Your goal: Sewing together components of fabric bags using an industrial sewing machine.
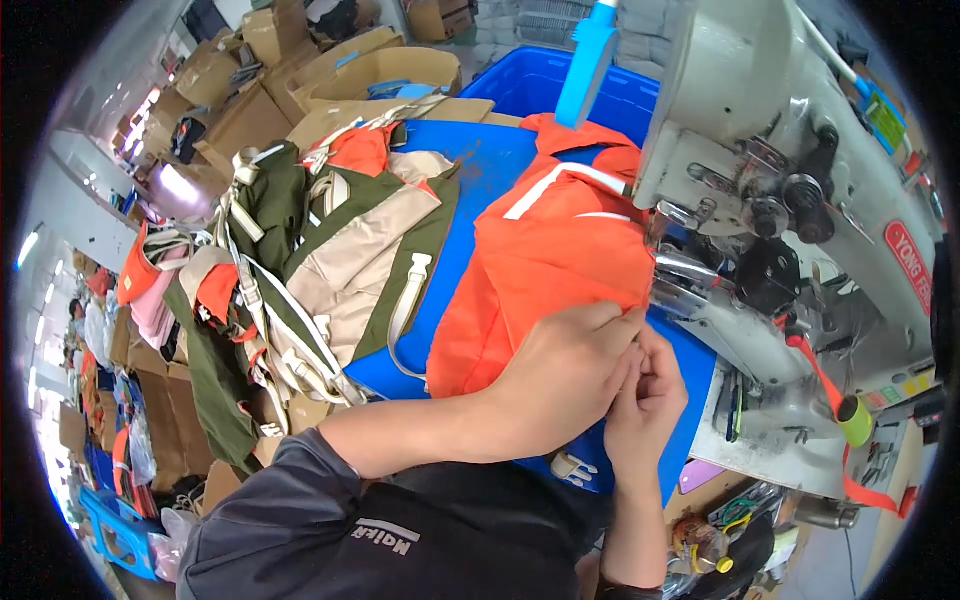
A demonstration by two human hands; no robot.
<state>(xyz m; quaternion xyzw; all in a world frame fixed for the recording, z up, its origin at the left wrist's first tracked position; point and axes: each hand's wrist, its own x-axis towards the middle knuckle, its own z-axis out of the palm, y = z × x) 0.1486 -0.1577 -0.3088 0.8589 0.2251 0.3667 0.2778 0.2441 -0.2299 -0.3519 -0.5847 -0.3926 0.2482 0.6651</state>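
Together at 4 o'clock, we see a left hand [580, 345] and a right hand [648, 400], fingers bent inward and tips meeting over the edge of an orange cloth [555, 270]; we cannot tell whether either is clamped on it. The cloth lies rumpled on a blue worktop [497, 160], spreading from the centre toward 1 o'clock, its far side against the grey-white sewing machine [755, 45] at 2 o'clock. A green-and-beige fabric piece [370, 250] rests at 10 o'clock.

From here, we judge, the loose folds could catch beneath the machine if they slip unwatched, and fingertips this near its metal parts risk a nip should it run. A pale strap [402, 320], toward 9 o'clock and close to the cloth, might drag along if the cloth is pulled; the red ribbon [825, 380] between 3 and 4 o'clock could snag.

As for writing, we find white lettering on a red badge [908, 268] at 3 o'clock, and pale lettering across a dark top [470, 530], toward 7 o'clock.
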